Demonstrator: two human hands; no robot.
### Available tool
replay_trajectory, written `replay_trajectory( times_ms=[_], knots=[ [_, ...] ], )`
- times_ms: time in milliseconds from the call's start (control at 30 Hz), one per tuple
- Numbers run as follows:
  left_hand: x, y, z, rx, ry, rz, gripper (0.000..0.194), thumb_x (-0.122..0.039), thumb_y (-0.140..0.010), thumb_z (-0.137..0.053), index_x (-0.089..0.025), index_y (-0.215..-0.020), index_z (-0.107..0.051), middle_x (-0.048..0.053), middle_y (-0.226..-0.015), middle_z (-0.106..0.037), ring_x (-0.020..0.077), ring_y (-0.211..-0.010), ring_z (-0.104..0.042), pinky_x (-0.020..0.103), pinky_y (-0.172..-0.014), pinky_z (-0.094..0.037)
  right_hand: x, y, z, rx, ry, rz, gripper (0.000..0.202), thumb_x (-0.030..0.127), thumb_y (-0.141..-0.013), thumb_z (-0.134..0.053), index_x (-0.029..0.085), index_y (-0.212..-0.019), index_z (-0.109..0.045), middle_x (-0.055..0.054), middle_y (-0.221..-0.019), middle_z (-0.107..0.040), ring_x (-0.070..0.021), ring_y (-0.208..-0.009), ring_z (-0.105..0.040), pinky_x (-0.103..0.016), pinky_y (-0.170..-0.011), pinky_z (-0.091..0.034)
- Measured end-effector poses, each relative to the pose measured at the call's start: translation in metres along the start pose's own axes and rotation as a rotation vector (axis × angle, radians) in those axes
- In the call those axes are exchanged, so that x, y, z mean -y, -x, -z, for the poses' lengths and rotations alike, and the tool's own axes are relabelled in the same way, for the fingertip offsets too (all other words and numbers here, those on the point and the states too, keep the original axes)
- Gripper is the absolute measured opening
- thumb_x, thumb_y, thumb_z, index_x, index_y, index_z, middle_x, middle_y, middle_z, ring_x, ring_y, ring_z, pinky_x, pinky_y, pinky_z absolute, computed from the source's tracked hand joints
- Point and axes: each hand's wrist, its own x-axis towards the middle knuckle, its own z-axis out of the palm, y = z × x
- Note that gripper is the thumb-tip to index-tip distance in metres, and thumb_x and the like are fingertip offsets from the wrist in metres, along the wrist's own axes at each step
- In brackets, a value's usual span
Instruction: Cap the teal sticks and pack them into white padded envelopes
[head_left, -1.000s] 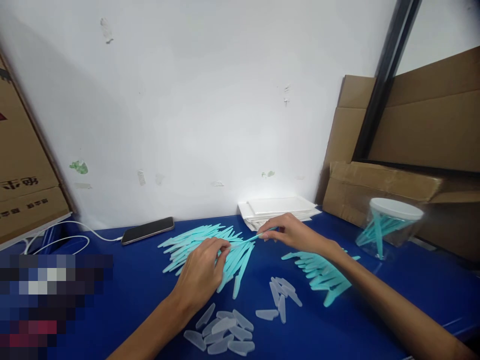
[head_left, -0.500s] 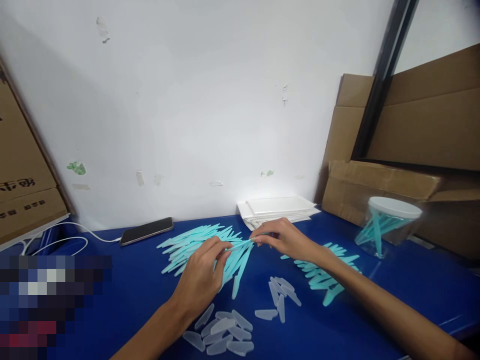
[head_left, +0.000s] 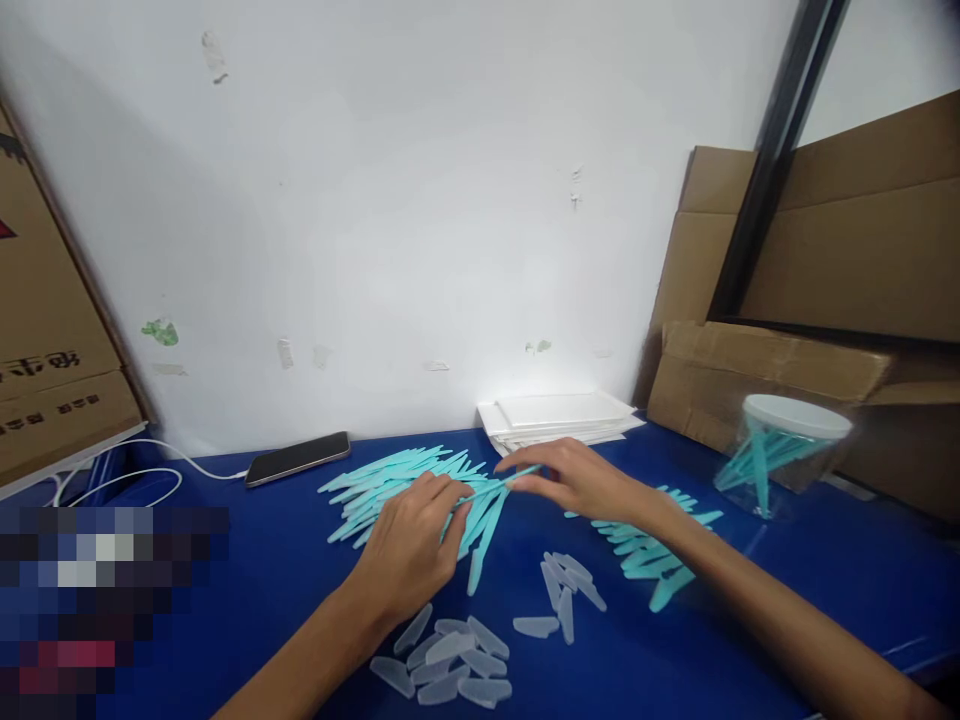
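My left hand [head_left: 420, 535] is closed in a pinch on a slim turquoise eyebrow razor [head_left: 487, 490], held above a heap of similar turquoise razors [head_left: 394, 485]. At the razor's far end is my right hand [head_left: 570, 478], its thumb and forefinger apart around the shaft. Whether the right thumb touches it is hard to tell. Translucent blade caps [head_left: 450, 648] lie in a cluster in front of my left hand. A smaller group of caps [head_left: 562, 585] lies to their right. Under my right forearm more turquoise razors [head_left: 645, 550] are spread, partly hidden by the arm.
A clear jar with a white lid [head_left: 796, 415] holds turquoise razors at the right. White flat sheets [head_left: 562, 412] are stacked against the wall. A phone [head_left: 298, 459] with a white cable lies at the left. Cardboard boxes [head_left: 765, 375] flank the blue table [head_left: 247, 570].
My right fingers have loosened from their pinch, and more of the razor's end shows between them. My left hand keeps its hold. The view has shifted slightly.
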Motion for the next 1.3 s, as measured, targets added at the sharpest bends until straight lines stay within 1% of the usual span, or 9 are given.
replay_trajectory(
  times_ms=[67, 133, 233, 333, 467, 567, 767, 1000, 1300],
  knots=[
    [0.006, -0.001, 0.003, -0.018, -0.084, 0.033, 0.023, -0.022, -0.099, -0.043, -0.017, -0.105, -0.064, 0.007, -0.097, -0.07, 0.0245, -0.094, -0.06, 0.038, -0.075, -0.05, -0.011, 0.002, 0.011, -0.013, 0.103, -0.085, 0.042, 0.053, -0.1, -0.045, 0.027, -0.124, -0.067, -0.005, -0.114, -0.073, -0.0217, -0.091, -0.068, -0.033, -0.08, -0.049],
    [0.014, -0.002, 0.005, -0.011, -0.167, 0.065, 0.022, -0.022, -0.098, -0.043, -0.017, -0.098, -0.065, 0.007, -0.093, -0.07, 0.0253, -0.091, -0.059, 0.039, -0.073, -0.05, -0.025, 0.005, 0.024, 0.017, 0.178, -0.17, 0.042, 0.054, -0.099, -0.045, 0.025, -0.113, -0.072, -0.007, -0.104, -0.074, -0.023, -0.087, -0.067, -0.032, -0.074, -0.048],
    [0.024, -0.002, 0.007, 0.028, -0.273, 0.095, 0.023, -0.02, -0.097, -0.044, -0.016, -0.09, -0.065, 0.008, -0.085, -0.068, 0.026, -0.086, -0.057, 0.039, -0.072, -0.05, -0.047, 0.011, 0.042, 0.185, 0.133, -0.266, 0.036, 0.053, -0.091, -0.059, 0.023, -0.1, -0.075, -0.006, -0.089, -0.075, -0.0223, -0.079, -0.067, -0.031, -0.07, -0.047],
    [0.026, -0.004, 0.005, 0.065, -0.326, 0.078, 0.023, -0.021, -0.096, -0.046, -0.016, -0.087, -0.067, 0.009, -0.085, -0.067, 0.0267, -0.087, -0.057, 0.042, -0.075, -0.051, -0.06, 0.019, 0.054, 0.308, -0.005, -0.324, 0.036, 0.053, -0.081, -0.069, 0.02, -0.096, -0.076, -0.006, -0.088, -0.075, -0.0224, -0.08, -0.067, -0.03, -0.07, -0.048],
    [0.022, -0.004, 0.002, 0.094, -0.346, 0.064, 0.023, -0.021, -0.095, -0.048, -0.015, -0.083, -0.067, 0.011, -0.085, -0.065, 0.028, -0.089, -0.058, 0.043, -0.077, -0.052, -0.067, 0.026, 0.054, 0.459, -0.064, -0.492, 0.044, 0.049, -0.067, -0.08, 0.021, -0.1, -0.075, -0.005, -0.091, -0.075, -0.0234, -0.083, -0.068, -0.028, -0.068, -0.048],
    [0.019, -0.002, 0.001, 0.095, -0.305, 0.061, 0.023, -0.023, -0.095, -0.048, -0.014, -0.086, -0.067, 0.012, -0.086, -0.065, 0.0285, -0.09, -0.057, 0.044, -0.076, -0.052, -0.068, 0.025, 0.045, 0.534, -0.085, -0.588, 0.044, 0.047, -0.063, -0.082, 0.02, -0.098, -0.075, -0.005, -0.088, -0.074, -0.0226, -0.079, -0.067, -0.027, -0.064, -0.046],
    [-0.005, 0.002, 0.008, 0.061, -0.011, -0.039, 0.02, -0.019, -0.095, -0.046, -0.018, -0.097, -0.066, 0.009, -0.098, -0.064, 0.026, -0.097, -0.054, 0.045, -0.082, -0.05, -0.067, 0.019, 0.028, 0.498, -0.195, -0.479, 0.042, 0.053, -0.067, -0.079, 0.017, -0.089, -0.075, -0.005, -0.08, -0.073, -0.0205, -0.076, -0.065, -0.026, -0.064, -0.044],
    [-0.052, 0.012, 0.015, 0.24, 0.237, -0.201, 0.017, -0.03, -0.093, -0.056, -0.023, -0.104, -0.065, 0.006, -0.108, -0.061, 0.0255, -0.108, -0.049, 0.047, -0.094, -0.045, -0.072, 0.015, 0.019, 0.437, -0.116, -0.41, 0.031, 0.047, -0.069, -0.079, 0.019, -0.083, -0.075, -0.002, -0.075, -0.072, -0.0188, -0.073, -0.063, -0.025, -0.06, -0.041],
    [-0.05, 0.019, -0.001, 0.322, 0.308, -0.171, 0.018, -0.032, -0.088, -0.068, -0.026, -0.105, -0.065, 0.001, -0.111, -0.061, 0.0223, -0.109, -0.051, 0.042, -0.097, -0.044, -0.074, 0.012, 0.006, 0.294, 0.054, -0.326, 0.025, 0.042, -0.083, -0.069, 0.02, -0.096, -0.071, -0.003, -0.083, -0.071, -0.0173, -0.071, -0.062, -0.025, -0.06, -0.039]
  ],
)
